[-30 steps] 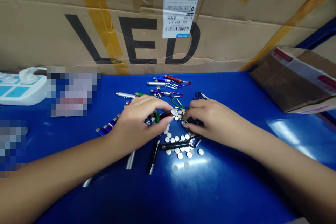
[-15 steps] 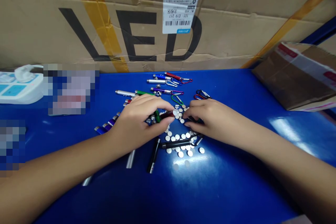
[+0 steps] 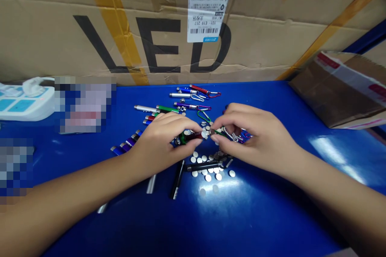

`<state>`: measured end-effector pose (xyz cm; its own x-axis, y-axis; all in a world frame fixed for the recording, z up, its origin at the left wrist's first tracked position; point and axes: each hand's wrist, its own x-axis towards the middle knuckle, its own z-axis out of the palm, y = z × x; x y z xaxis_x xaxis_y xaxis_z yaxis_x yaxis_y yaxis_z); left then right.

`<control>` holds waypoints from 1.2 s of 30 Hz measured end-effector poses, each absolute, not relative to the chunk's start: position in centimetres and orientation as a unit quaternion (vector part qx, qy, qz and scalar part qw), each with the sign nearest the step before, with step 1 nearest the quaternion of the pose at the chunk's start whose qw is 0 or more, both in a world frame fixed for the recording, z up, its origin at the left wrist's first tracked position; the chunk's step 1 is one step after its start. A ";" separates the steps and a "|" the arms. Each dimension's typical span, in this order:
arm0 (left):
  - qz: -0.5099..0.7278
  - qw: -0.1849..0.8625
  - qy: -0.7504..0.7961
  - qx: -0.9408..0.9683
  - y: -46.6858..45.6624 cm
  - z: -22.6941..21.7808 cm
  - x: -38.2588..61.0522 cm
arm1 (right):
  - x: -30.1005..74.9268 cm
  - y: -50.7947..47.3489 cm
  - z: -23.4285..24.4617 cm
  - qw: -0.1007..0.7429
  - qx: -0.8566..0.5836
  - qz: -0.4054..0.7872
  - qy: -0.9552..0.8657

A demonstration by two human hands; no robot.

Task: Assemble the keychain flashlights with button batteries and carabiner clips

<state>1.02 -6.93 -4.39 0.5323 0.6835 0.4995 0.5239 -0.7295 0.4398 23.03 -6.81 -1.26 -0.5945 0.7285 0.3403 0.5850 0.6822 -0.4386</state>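
Note:
My left hand (image 3: 169, 136) is closed around a dark red penlight tube (image 3: 194, 136), whose end faces right with a silver disc showing at it. Thumb and fingers of my right hand (image 3: 250, 132) pinch what looks like a button cell close to that end; the fingertips mostly hide it. Loose silver button cells (image 3: 208, 177) lie scattered below and between the hands. Among them rests a black penlight (image 3: 202, 166) with a clip. Metal carabiner clips (image 3: 230, 133) show beneath my right hand.
Several coloured penlights lie behind, including a purple one (image 3: 188, 106), and beside my left hand. Another black tube (image 3: 178, 180) is in front. A power strip (image 3: 36, 106) stands at left, a cardboard box (image 3: 334, 88) at right. A large carton (image 3: 256, 48) walls the back.
My right hand has risen from among the button cells to the end of the red tube, uncovering the carabiner clips. My left hand keeps the tube and has shifted slightly right.

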 end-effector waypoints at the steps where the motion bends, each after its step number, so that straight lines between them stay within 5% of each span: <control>1: 0.334 0.121 0.347 0.868 -7.0 -4.4 1.0 | 22.9 -7.1 -1.0 0.274 -0.371 0.145 -0.875; 18: 0.361 0.115 0.342 0.860 -6.8 -4.3 1.1 | 22.9 -6.9 -1.3 0.286 -0.378 0.136 -0.870; 26: 0.366 0.113 0.369 0.847 -6.8 -4.3 1.1 | 23.0 -5.4 -2.7 0.121 -0.362 0.094 -0.919; 36: 0.361 0.134 0.394 0.835 -6.7 -4.2 1.1 | 22.6 -3.3 -4.7 0.134 -0.425 0.064 -0.893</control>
